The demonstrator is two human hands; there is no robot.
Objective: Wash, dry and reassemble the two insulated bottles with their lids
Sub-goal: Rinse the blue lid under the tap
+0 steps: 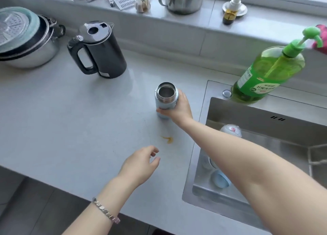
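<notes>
- Nearest us, the right forearm stretches out across the corner of the sink (261, 111), elbow low and wrist straight, reaching to the table (70, 119).
- Right hand (178, 109) is wrapped round the lower body of the pale blue bottle (166, 97), thumb across the front and the rest curled behind. That's a firm hold.
- Bottle stands upright on the table just left of the sink, lid off, with the steel mouth open to the ceiling.
- Left hand (141, 164) hovers low over the table, well short of the bottle. Its fingers (155, 150) are loosely curled and empty, with a bead bracelet (106, 211) on the wrist.
- Handling, as I'd judge it: a rigid steel-lined flask, light when empty and hard to dent. It's likely slick if wet, so a full wrap round the painted body beats pinching the polished rim.
- It's tall and narrow, so it could tip. A low grip steadies the base, while mid-body would lift it better.
- A white domed lid (231, 130) lies in the sink behind the forearm, and a pale blue piece (220, 180) shows beneath the arm. Bottle or cap, I can't tell.
- A yellow smear (168, 139) marks the table between the two hands.
- A black kettle (99, 50) sits further back, and the green soap pump (270, 72) stands at the sink's far rim.
</notes>
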